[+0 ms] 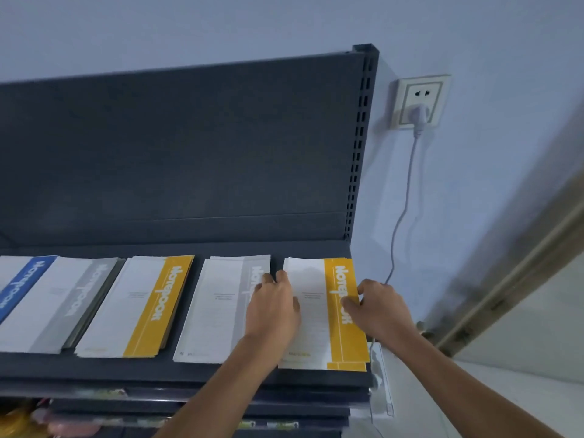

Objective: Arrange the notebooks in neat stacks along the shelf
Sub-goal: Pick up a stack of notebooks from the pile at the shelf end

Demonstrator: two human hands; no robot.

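Note:
Several notebook stacks lie side by side on the dark shelf. The rightmost stack, yellow and white, sits at the shelf's right end. My left hand rests against its left edge, fingers curled over the gap beside the grey-striped stack. My right hand holds its right edge, thumb on the yellow band. Further left lie another yellow stack, a grey stack and a blue one cut off by the frame.
The shelf's dark back panel rises behind the stacks, with a slotted upright at its right end. A wall socket with a plugged cable is on the wall to the right. Lower shelves show below.

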